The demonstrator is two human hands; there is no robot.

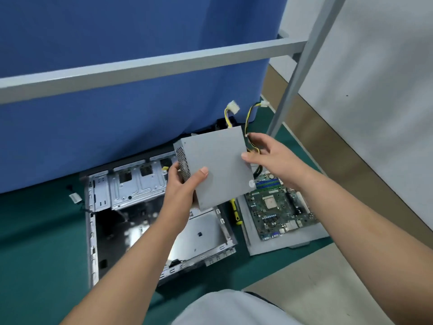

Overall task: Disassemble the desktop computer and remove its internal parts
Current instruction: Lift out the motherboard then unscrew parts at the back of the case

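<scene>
I hold a grey metal power supply box (218, 165) in the air above the open computer case (150, 221). My left hand (182, 184) grips its lower left corner, thumb on the flat top face. My right hand (269, 153) holds its right edge, fingers around the yellow and black cables (249, 123) that rise from the box and end in white connectors (234, 106). The case lies flat on the green mat with its drive cage (138, 181) at the far end. A green motherboard (278, 209) lies on a grey panel (281, 245) to the right of the case.
A yellow and black screwdriver (235, 212) lies between the case and the grey panel. A blue partition (131, 113) stands right behind the case. A grey metal rail (150, 64) crosses overhead and a grey post (295, 73) rises at the right. Floor lies beyond the mat's right edge.
</scene>
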